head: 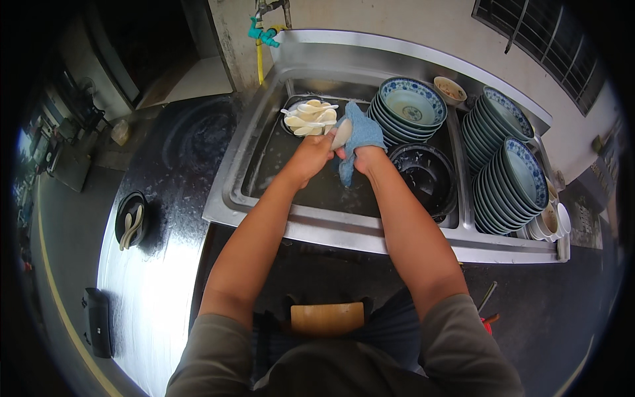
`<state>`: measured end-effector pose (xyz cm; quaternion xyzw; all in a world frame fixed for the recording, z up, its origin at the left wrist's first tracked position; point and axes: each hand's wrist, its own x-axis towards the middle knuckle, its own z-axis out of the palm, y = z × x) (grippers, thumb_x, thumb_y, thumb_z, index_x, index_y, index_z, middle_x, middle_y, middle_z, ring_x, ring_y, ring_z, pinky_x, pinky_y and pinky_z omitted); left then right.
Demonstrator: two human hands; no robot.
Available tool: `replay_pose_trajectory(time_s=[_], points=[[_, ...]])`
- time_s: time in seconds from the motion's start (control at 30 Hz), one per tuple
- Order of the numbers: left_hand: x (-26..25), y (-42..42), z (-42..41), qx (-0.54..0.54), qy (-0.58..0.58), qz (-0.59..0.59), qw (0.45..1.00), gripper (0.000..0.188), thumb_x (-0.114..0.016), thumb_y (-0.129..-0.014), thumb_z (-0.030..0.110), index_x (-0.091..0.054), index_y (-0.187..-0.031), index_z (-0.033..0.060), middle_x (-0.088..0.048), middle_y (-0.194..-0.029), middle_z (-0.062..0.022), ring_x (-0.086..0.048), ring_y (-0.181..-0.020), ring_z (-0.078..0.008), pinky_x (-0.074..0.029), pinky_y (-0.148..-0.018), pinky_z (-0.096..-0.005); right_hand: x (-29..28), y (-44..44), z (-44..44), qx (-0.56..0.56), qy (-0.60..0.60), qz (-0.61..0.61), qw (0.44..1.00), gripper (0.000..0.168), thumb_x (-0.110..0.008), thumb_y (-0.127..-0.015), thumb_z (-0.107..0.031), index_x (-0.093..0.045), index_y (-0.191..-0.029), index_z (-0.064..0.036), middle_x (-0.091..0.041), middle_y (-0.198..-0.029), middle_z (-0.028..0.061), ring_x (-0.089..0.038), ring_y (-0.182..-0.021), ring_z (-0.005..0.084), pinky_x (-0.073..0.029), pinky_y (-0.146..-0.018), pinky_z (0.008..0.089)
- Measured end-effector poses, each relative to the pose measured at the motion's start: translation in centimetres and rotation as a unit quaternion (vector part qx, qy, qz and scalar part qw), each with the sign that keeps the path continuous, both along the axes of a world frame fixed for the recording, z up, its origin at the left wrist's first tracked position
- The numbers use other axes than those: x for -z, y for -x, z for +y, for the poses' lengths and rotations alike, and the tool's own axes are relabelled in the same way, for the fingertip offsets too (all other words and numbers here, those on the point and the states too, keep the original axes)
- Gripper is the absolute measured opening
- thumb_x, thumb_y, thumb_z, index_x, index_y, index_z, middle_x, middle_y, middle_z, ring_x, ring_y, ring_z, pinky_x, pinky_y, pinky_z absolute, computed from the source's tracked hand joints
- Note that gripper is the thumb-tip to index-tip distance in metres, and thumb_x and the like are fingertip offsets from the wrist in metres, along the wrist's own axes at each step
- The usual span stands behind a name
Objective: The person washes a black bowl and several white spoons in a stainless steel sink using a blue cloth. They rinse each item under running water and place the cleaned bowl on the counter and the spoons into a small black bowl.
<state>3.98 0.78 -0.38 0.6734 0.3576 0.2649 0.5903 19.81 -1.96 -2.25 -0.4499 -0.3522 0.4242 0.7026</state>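
My left hand (pixel 315 155) grips a pale soup spoon (pixel 342 135) by its handle, bowl upward. A blue cloth (pixel 361 130) covers most of my right hand (pixel 368 158), which presses it against the spoon. Both hands are above the greyish water (pixel 325 193) in a stainless steel sink (pixel 248 198). Just beyond my left hand, a dark bowl (pixel 287 128) is heaped with several pale spoons (pixel 310 117). A stack of blue-patterned bowls (pixel 409 106) stands in the sink beyond my right hand. Nearer me, a black basin (pixel 424 173) sits beside my right wrist.
Tall bowl stacks (pixel 511 183) fill the sink's right section, with small cups (pixel 548 223) beside them. A small bowl with scraps (pixel 450 91) rests behind. On the dark table (pixel 171 164) at left is a black bowl with two spoons (pixel 131 221). A teal tap (pixel 264 35) is at the back.
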Motion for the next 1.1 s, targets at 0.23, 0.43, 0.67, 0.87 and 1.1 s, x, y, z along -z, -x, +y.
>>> replay_pose_trajectory(time_s=[0.23,0.43,0.67,0.87,1.1], points=[[3.3,-0.9,1.6,-0.102,-0.38,0.16,0.905,0.036,-0.045,-0.104,0.026,-0.069,-0.095,0.001,-0.069,-0.1,-0.0256,-0.064,-0.098,-0.0471,-0.049,-0.086,-0.0546,2.4,-1.2,2.8,0.158,-0.142,-0.802,0.558,0.025,-0.065,-0.086,-0.024,-0.067,-0.099,-0.002,-0.067,-0.099,0.0168,-0.064,-0.093,0.0303,-0.052,-0.086,0.0427],[3.5,1.2,1.8,-0.115,-0.272,0.036,0.955,0.025,-0.053,-0.101,0.023,-0.067,-0.101,0.0022,-0.069,-0.103,-0.0256,-0.064,-0.099,-0.0454,-0.05,-0.085,-0.0529,-0.9,0.5,1.5,-0.039,-0.003,-0.707,0.706,0.031,-0.066,-0.084,-0.026,-0.073,-0.106,-0.006,-0.071,-0.11,0.0177,-0.067,-0.104,0.0348,-0.054,-0.089,0.0442],[2.6,0.6,1.6,-0.056,-0.326,0.126,0.935,0.024,-0.052,-0.102,0.022,-0.067,-0.1,0.0035,-0.068,-0.097,-0.0249,-0.064,-0.093,-0.0451,-0.049,-0.081,-0.053,2.9,-2.4,2.3,0.089,-0.109,-0.675,0.724,0.029,-0.064,-0.089,-0.029,-0.072,-0.107,-0.006,-0.073,-0.103,0.018,-0.071,-0.093,0.0343,-0.056,-0.08,0.0396],[3.2,1.3,2.7,-0.013,-0.13,-0.017,0.991,0.019,-0.049,-0.102,0.014,-0.066,-0.106,0.0045,-0.061,-0.079,-0.0012,-0.049,-0.061,-0.0137,-0.043,-0.059,-0.0331,2.3,-0.5,0.9,0.138,-0.096,-0.515,0.841,0.023,-0.067,-0.083,-0.02,-0.074,-0.102,-0.008,-0.073,-0.097,0.016,-0.073,-0.089,0.0317,-0.059,-0.077,0.0384],[1.0,0.5,0.1,0.0,-0.014,-0.039,0.999,0.019,-0.045,-0.1,0.01,-0.058,-0.115,0.007,-0.061,-0.086,-0.0028,-0.05,-0.06,-0.0098,-0.038,-0.05,-0.0242,0.7,0.3,2.2,0.101,-0.013,-0.709,0.698,0.018,-0.067,-0.084,-0.017,-0.074,-0.095,-0.005,-0.074,-0.091,0.0159,-0.073,-0.082,0.0293,-0.058,-0.072,0.0375]])
